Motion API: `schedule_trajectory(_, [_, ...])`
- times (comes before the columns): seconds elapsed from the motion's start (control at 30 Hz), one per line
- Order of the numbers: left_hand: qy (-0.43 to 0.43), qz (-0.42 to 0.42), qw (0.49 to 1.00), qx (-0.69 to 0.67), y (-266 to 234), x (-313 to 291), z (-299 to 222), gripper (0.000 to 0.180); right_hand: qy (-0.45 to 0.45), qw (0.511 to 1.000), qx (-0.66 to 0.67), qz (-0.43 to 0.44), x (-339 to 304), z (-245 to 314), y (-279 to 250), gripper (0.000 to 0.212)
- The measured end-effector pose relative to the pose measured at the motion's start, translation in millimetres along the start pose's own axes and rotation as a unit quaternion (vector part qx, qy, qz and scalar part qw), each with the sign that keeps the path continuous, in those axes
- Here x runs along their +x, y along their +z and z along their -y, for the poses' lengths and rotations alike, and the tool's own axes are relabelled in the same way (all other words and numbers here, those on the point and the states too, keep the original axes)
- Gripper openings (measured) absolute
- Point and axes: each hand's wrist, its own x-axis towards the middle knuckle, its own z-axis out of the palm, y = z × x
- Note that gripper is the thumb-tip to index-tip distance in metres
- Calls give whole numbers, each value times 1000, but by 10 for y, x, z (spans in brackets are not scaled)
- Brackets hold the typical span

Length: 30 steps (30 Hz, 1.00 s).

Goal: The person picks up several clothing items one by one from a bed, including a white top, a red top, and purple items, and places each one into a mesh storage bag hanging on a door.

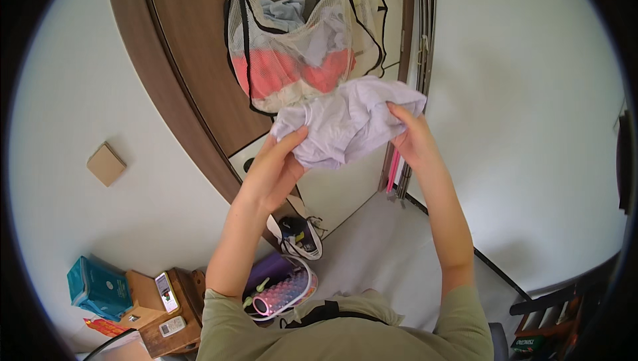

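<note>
Between my two hands a crumpled pale lilac cloth garment (345, 122) is held up in front of me; its folds hide what kind it is. My left hand (276, 165) grips its left end, thumb on top and fingers beneath. At the other end my right hand (412, 136) pinches the cloth, with the thumb over it. Just beyond the garment hangs a mesh laundry bag (266, 72) with black trim, open at the top. Blue, grey, red and cream clothes (325, 72) show inside it.
The bag hangs against a brown door (193, 49). Poles (420, 62) lean by the right wall. Below are a tote bag (302, 238) and a basket with a foam roller (282, 294). At lower left, a small wooden cabinet (183, 321) carries a teal box (100, 288).
</note>
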Motion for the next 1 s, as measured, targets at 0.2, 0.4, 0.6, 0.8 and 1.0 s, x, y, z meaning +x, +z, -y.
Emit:
schedule_trajectory(0.2, [116,-11,989,94,355,368,-520,37,-106,989,-69,73,648,484,438,39])
schedule_trajectory(0.4, [331,-56,917,214,666,853,-821,30,-353,887,-234,183,1423,886,818,44])
schedule_trajectory(0.6, [516,-141,737,414,608,1535,-969,30,-607,692,-364,144,2072,1049,1332,48])
schedule_trajectory(0.8, [560,-213,491,633,294,2166,-1109,40,-560,606,-541,159,2221,1238,1590,51])
schedule_trajectory(1.0, [362,-234,438,789,259,2248,-1058,33,-619,290,-712,163,2703,1101,1466,30])
